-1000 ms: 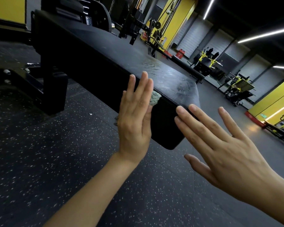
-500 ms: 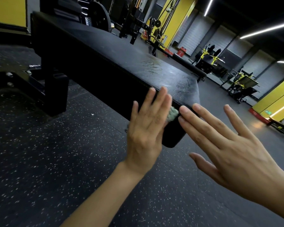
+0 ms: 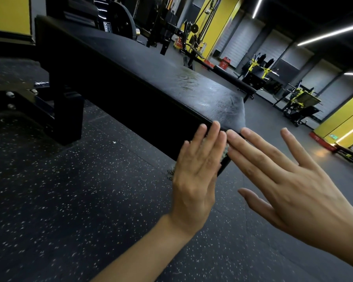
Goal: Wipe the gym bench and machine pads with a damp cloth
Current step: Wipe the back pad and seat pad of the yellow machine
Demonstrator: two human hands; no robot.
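Observation:
A long black gym bench pad (image 3: 143, 78) runs from the upper left to the middle, its top streaked with wet marks near the close end. My left hand (image 3: 196, 176) presses flat, fingers straight, against the pad's side face at its near corner. A pale green-grey cloth (image 3: 225, 152) lies under that palm; only small bits show by the fingers and by the wrist side. My right hand (image 3: 289, 184) is spread flat beside the pad's end, its fingertips close to the left fingers; whether it touches the pad is unclear.
The bench's black steel frame and leg (image 3: 65, 110) stand at the left on speckled black rubber floor (image 3: 69, 200). Yellow and black gym machines (image 3: 302, 100) and another bench (image 3: 232, 78) stand far behind. A weight plate (image 3: 118, 21) sits beyond the pad.
My left hand has slid the cloth rightward along the pad's side face to the near corner. My right hand has stayed spread by the pad's end.

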